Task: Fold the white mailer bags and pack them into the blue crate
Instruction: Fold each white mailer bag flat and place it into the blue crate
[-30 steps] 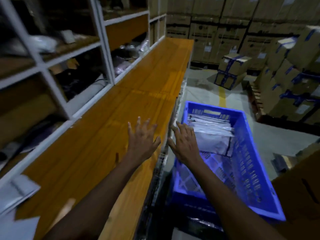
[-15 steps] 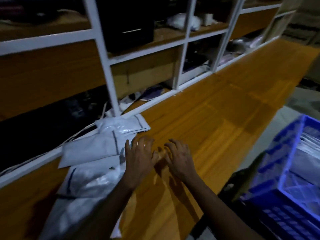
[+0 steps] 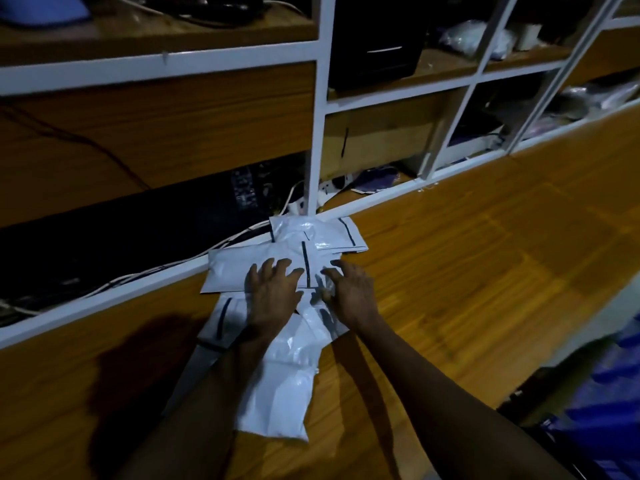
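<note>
My left hand (image 3: 273, 292) lies flat on the bags (image 3: 284, 386). Its fingers are spread wide and it holds nothing. My right hand (image 3: 351, 294) is just beside it. It is open too, with its fingers spread on the same pile. The two hands are close but do not touch.

The bags are white with dark stripes. They lie in a loose pile on the counter (image 3: 485, 271), some on top of others. The far one touches the white bar at the bottom of the shelf (image 3: 322, 98). The near one sticks out toward me, partly under my left arm.

The crate (image 3: 609, 393) is blue. It sits low on my right, past the edge of the counter and well apart from the bags. Only a blurry corner shows, so I cannot tell what is in it.

The shelf is split into holes by white bars. High above the pile, one hole has a black box (image 3: 377, 39) in it. The next hole to the right has a white bundle (image 3: 474, 36) in shiny wrap. The low hole behind the pile has a purple thing (image 3: 377, 176); I cannot tell what it is. In the dark low hole on the left, white wires (image 3: 225, 242) run along the bottom bar toward the bags.
</note>
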Tool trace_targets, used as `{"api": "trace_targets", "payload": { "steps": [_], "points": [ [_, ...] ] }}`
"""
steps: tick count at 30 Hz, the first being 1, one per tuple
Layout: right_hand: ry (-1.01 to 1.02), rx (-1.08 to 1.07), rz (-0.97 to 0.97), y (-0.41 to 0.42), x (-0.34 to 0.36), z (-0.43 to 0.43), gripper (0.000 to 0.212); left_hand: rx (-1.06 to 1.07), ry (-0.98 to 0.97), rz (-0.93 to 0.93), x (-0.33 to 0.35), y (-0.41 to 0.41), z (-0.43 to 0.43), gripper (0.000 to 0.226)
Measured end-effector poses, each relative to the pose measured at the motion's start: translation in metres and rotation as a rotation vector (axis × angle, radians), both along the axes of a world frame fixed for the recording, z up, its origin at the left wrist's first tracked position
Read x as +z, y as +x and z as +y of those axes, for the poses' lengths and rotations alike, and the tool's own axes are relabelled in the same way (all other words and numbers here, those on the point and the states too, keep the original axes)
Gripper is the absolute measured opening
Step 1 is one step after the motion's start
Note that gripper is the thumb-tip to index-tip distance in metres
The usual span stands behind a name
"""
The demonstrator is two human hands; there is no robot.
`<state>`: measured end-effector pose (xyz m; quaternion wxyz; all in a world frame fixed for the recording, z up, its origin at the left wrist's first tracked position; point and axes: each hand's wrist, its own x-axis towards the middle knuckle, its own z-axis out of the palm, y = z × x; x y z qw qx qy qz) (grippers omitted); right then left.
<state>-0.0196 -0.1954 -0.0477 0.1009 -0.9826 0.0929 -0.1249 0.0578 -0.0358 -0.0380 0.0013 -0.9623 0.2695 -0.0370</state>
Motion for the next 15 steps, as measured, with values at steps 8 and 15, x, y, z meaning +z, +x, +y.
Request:
{"api": "trace_targets", "payload": {
  "steps": [8, 15],
  "points": [
    [0.000, 0.037, 0.042, 0.008, 0.013, -0.012, 0.048, -0.119, -0.188, -0.200, 0.000, 0.009, -0.014, 0.010],
    [0.020, -0.019, -0.069, -0.015, 0.025, -0.046, 0.028, -0.229, -0.428, -0.105, 0.011, -0.011, -0.062, 0.015]
  ]
}}
